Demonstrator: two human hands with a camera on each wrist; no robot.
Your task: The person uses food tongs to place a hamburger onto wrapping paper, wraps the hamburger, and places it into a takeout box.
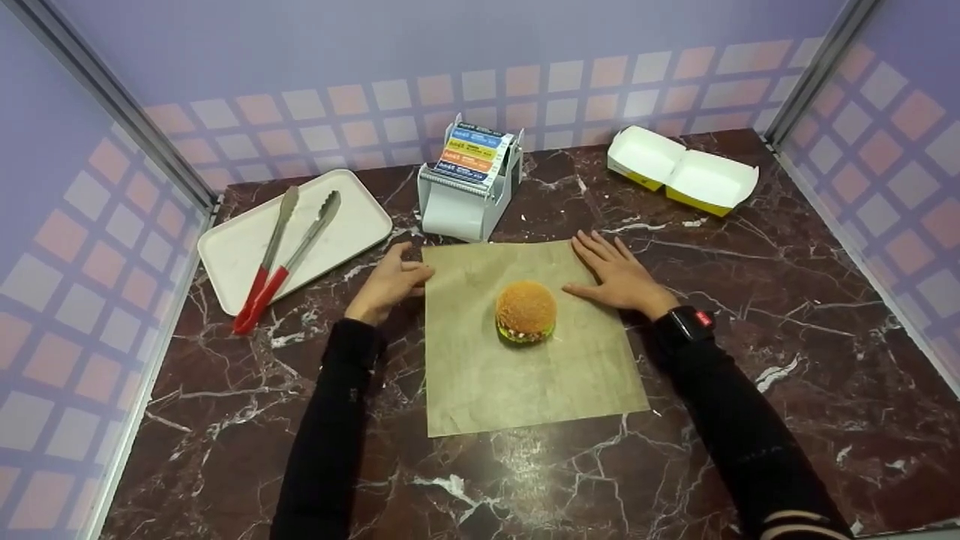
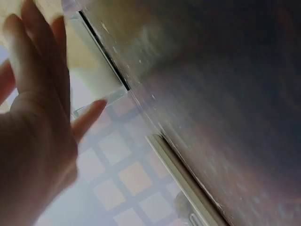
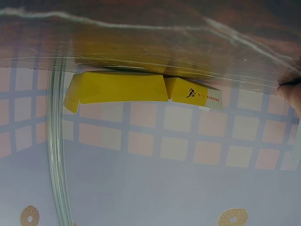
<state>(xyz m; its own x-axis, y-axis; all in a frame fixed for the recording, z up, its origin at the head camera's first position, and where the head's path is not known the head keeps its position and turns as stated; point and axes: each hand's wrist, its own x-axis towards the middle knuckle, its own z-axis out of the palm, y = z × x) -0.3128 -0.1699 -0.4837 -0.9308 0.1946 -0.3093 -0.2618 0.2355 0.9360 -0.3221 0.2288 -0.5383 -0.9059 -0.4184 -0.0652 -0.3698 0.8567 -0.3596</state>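
Observation:
A hamburger (image 1: 526, 311) with a sesame bun, lettuce showing at its lower side, sits near the middle of a brown sheet of wrapping paper (image 1: 480, 390) spread flat on the table. My left hand (image 1: 388, 283) is at the sheet's upper left edge, its fingertips right at the paper. In the left wrist view the fingers of that left hand (image 2: 40, 80) look spread and loosely bent. Across the sheet, my right hand (image 1: 619, 277) rests with spread fingers on the upper right corner. Only a bit of the right hand (image 3: 292, 96) enters the right wrist view.
Behind the sheet stands a label dispenser (image 1: 469, 180) with rolls of coloured labels. To the left, red-handled tongs (image 1: 281, 259) lie across a white tray (image 1: 225, 262). An opened yellow and white burger box (image 1: 682, 172) sits back right. Tiled walls (image 1: 525, 82) enclose the marbled table (image 1: 247, 450).

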